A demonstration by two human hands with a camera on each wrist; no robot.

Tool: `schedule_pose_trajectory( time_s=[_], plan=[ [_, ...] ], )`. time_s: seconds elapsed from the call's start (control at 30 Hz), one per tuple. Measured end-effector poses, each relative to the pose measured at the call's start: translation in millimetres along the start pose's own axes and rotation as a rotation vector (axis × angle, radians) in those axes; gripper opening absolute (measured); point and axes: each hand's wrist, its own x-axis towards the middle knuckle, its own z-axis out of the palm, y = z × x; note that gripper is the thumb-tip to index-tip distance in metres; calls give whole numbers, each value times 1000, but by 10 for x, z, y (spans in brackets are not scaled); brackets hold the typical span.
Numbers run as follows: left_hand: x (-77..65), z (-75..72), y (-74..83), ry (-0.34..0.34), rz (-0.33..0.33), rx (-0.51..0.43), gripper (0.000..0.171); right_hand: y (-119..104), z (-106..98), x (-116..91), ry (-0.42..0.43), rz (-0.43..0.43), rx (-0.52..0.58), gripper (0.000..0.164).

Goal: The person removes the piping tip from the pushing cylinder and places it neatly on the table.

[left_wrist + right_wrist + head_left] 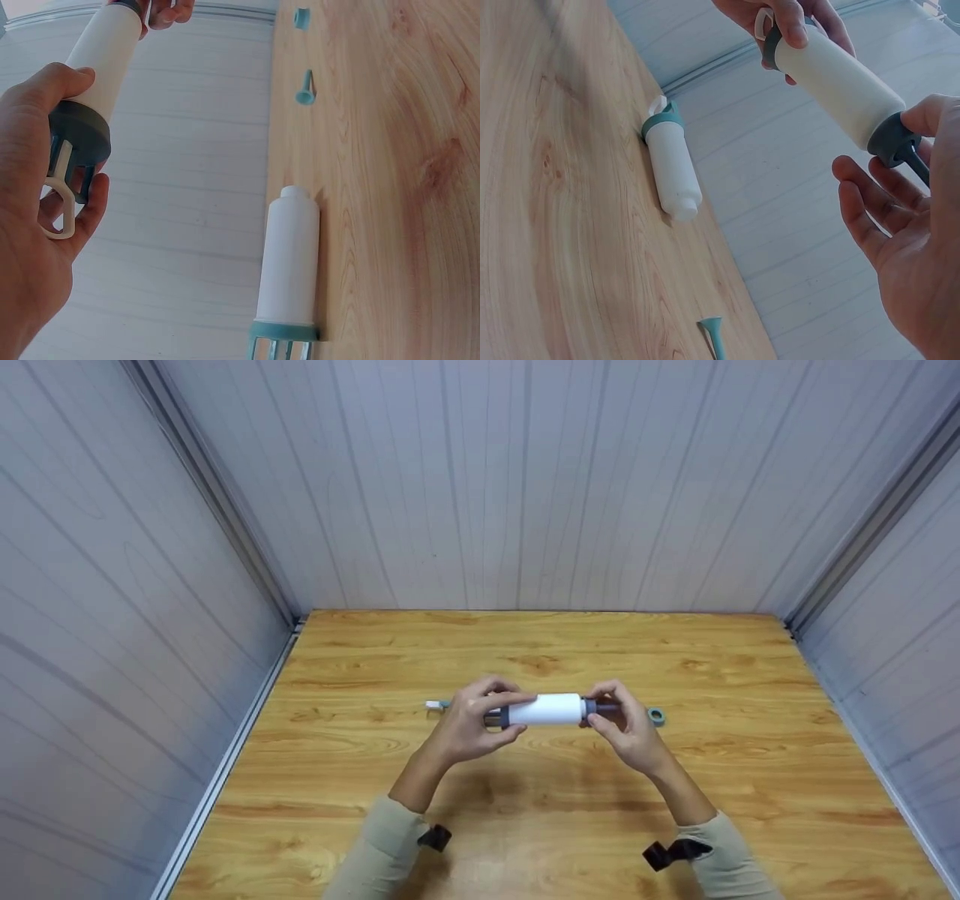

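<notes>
Both hands hold up a white tube (pixel 547 709) with dark grey end pieces, roughly level above the table. My left hand (pixel 471 721) grips its left end, thumb and fingers around the grey collar (pixel 81 127), where a pale loop handle (pixel 64 206) sticks out. At the other end my right hand (pixel 626 727) pinches the grey cap (pixel 889 139), from which a thin dark nozzle (pixel 913 163) points toward the palm. A second white tube (pixel 291 255) with a teal collar (pixel 662 121) lies on the table beyond; the hands mostly hide it in the head view.
A teal ring (pixel 656 716) and a teal funnel-shaped nozzle (pixel 305 96) rest on the wooden table (pixel 525 652), in line with the second tube. Pale panel walls (pixel 480 487) stand behind the table and at both sides.
</notes>
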Motion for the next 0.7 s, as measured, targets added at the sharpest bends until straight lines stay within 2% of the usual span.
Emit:
schedule_pose_trajectory(
  time_s=[0.37, 0.7],
  plan=[
    [-9, -6, 9, -2, -12, -10, 41, -2, 0, -14, -8, 37, -31, 18],
    [-10, -7, 6, -18, -35, -13, 41, 17, -13, -8, -10, 1, -19, 20]
  ],
)
